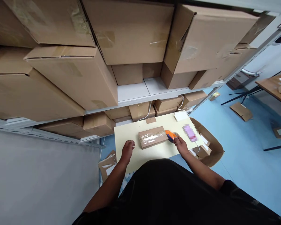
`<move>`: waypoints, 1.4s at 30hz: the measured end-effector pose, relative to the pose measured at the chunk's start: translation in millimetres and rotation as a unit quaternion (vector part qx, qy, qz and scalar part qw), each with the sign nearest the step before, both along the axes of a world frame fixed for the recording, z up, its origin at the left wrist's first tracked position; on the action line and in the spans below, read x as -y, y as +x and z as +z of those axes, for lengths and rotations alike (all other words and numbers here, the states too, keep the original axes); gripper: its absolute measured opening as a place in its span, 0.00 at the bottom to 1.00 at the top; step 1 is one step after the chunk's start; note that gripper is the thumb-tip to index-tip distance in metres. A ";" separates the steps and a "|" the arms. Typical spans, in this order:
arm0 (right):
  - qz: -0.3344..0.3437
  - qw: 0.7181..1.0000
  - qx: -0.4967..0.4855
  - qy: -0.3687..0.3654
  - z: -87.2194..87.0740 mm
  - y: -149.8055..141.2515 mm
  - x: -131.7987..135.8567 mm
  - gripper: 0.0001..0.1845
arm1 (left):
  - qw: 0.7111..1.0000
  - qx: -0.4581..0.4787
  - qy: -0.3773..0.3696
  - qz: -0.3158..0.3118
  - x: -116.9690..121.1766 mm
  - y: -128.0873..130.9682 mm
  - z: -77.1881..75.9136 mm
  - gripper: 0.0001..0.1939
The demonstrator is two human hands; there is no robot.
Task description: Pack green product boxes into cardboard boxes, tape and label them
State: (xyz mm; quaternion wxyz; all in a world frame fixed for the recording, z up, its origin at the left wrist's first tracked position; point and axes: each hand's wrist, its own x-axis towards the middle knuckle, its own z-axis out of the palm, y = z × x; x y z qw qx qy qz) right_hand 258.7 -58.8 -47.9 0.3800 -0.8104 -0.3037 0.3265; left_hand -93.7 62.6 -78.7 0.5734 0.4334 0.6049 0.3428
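A brown cardboard box [152, 137] lies on the pale yellow table [165, 150], with shiny clear tape across its top. My right hand [180, 145] grips an orange and blue tape dispenser [170, 135] by its near end. The dispenser's far end meets the right end of the box; whether they touch I cannot tell. Left of the box, my left hand [127, 150] hovers over the table, apart from the box. Its fingers are curled together, and what they hold, if anything, is hidden.
A phone-like purple object [189, 132], partly blurred, and a white stack [180, 116] lie on the table's right side. An open carton [215, 153] with small packages stands right of the table. Shelves full of large cardboard boxes [135, 31] rise in front. Flattened cardboard [107, 164] lies at the left.
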 end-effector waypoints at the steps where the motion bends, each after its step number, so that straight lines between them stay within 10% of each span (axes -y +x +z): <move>1: -0.004 1.000 -0.005 0.001 2.7 3.1 2.1 0.25 | 1.000 -0.002 0.005 0.001 -0.6 0.6 1.6 0.21; 13: 0.057 0.998 -0.024 0.029 5.2 91.0 -28.0 0.17 | 0.993 -0.032 0.089 0.070 -19.1 52.6 56.7 0.18; 22: 0.067 0.994 0.079 -0.046 -12.7 233.1 -98.6 0.15 | 0.975 -0.135 0.143 -0.105 -45.4 208.3 101.4 0.13; 31: 0.109 0.966 0.174 -0.158 -49.2 309.1 -164.4 0.22 | 0.923 -0.245 0.034 -0.295 -109.2 362.6 41.8 0.09; 42: 0.110 0.962 0.161 -0.193 -91.2 315.8 -177.3 0.12 | 0.900 -0.305 -0.023 -0.310 -139.6 439.0 -36.6 0.11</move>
